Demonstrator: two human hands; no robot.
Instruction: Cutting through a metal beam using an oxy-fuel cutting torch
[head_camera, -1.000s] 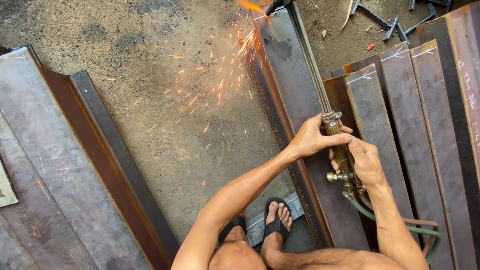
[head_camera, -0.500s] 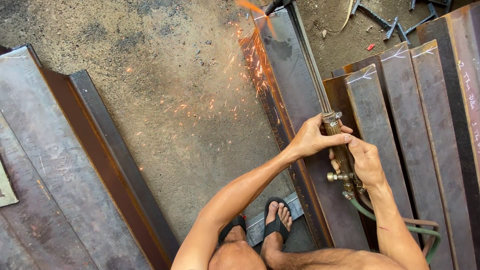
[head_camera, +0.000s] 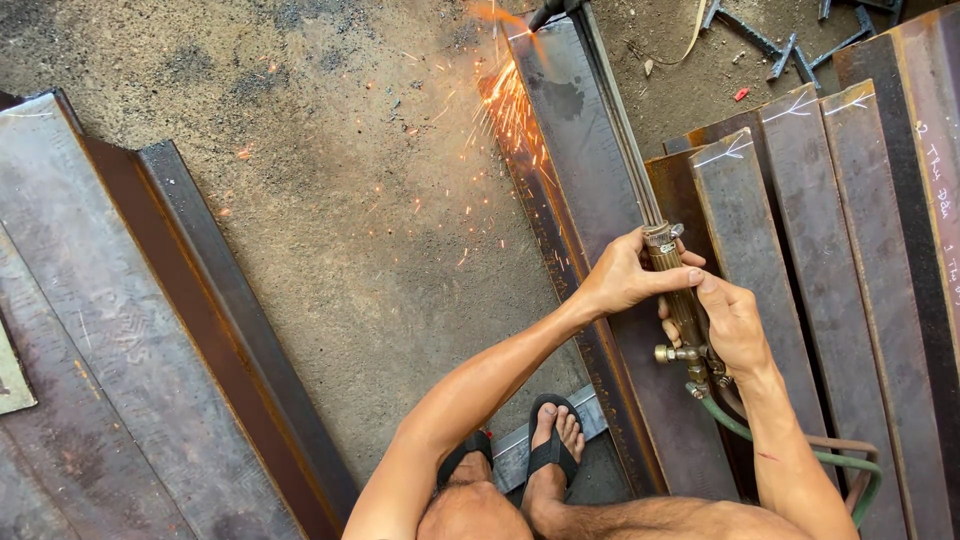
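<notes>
Your left hand (head_camera: 625, 277) is wrapped around the front of the brass handle of the cutting torch (head_camera: 672, 290), fingers closed over it just behind the collar where the thin pipes start. Your right hand (head_camera: 733, 325) grips the same handle further back, thumb lying along the top, close above the small brass valve. The 2 hands touch each other on the handle.

The torch runs up along the steel beam (head_camera: 590, 190) that lies on the ground, its long pipes following the beam's right side toward the top edge of the view. The torch tip (head_camera: 548, 14) sits at the beam's far end, near its left corner, and is partly cut off by the frame. Orange sparks (head_camera: 505, 100) spray from there down the beam's left edge and out over the dirt floor (head_camera: 330, 200).

A green hose (head_camera: 800, 455) leaves the back of the handle and loops beside your right forearm. To the right of the beam lies a stack of flat steel bars (head_camera: 800, 220) with chalk marks at their ends. More rusty steel sections (head_camera: 150, 330) lie along the left side of the floor. Your foot in a black sandal (head_camera: 552, 450) rests on a short grey piece just left of the beam's near end.
</notes>
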